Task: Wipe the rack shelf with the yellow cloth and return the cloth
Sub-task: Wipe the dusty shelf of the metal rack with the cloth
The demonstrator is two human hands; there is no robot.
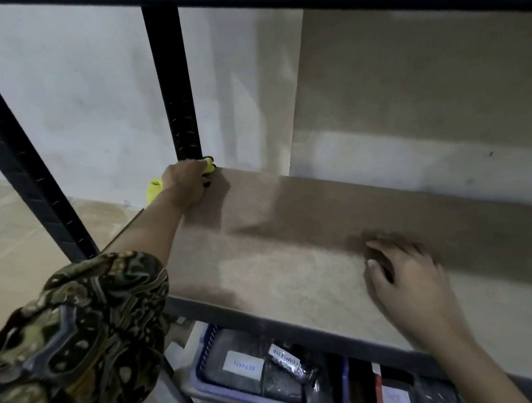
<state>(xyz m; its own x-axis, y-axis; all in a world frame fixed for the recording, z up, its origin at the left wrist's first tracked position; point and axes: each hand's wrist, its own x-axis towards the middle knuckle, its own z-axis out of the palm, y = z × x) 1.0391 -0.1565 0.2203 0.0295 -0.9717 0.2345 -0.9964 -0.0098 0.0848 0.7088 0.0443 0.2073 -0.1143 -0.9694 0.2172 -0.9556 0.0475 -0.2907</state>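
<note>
Two hands — left [185, 184] clenched on crumpled yellow cloth [153, 189], right [405, 282] flat, fingers spread — on matte shelf [293, 231].

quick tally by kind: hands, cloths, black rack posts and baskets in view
hands: 2, left hand and right hand
yellow cloth: 1
black rack posts: 2, front post and back post
blue basket: 1
total: 6
</note>
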